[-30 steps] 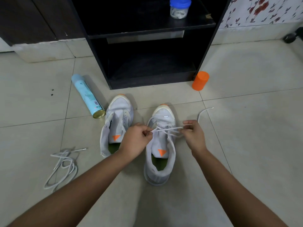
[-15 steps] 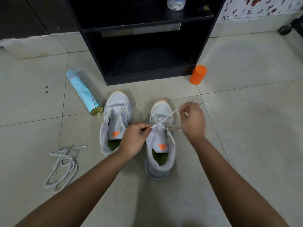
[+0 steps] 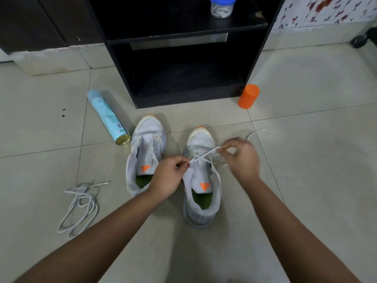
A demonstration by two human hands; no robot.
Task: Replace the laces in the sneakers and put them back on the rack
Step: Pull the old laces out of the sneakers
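Moved: since a second ago the right hand has been lifting toward the toe, so the lace that was stretching level between the hands is now slanting up to it. The view is also tipping slightly upward.
Floor: both sneakers are standing on the tiles with toes pointing at the rack, not yet back on it.
Rack: its low bay is gaping open just beyond the toes, and a jar is sitting on the shelf above.
Right sneaker: this one is being laced, with crossings showing only toward the toe, so it is looking partly done.
Left sneaker: it is standing just beside the other, with no lace showing in it.
Left hand: its fingers are curling together, pinching the lace at the tongue's edge.
Right hand: it is blurring with motion. Its fingers seem to be closing on the lace, with the free tip trailing out behind over the tile.
Lace: snugging it well is calling for the left hand anchoring the shoe while the right is drawing slack evenly, keeping the cord flat and both ends matching.
Loose lace: it is lying coiled well apart at the left, out of the way.
Can and cup: they are flanking the rack's mouth. The can's base is lying just beside the left sneaker, so sliding the shoes straight forward between the two is looking safest.
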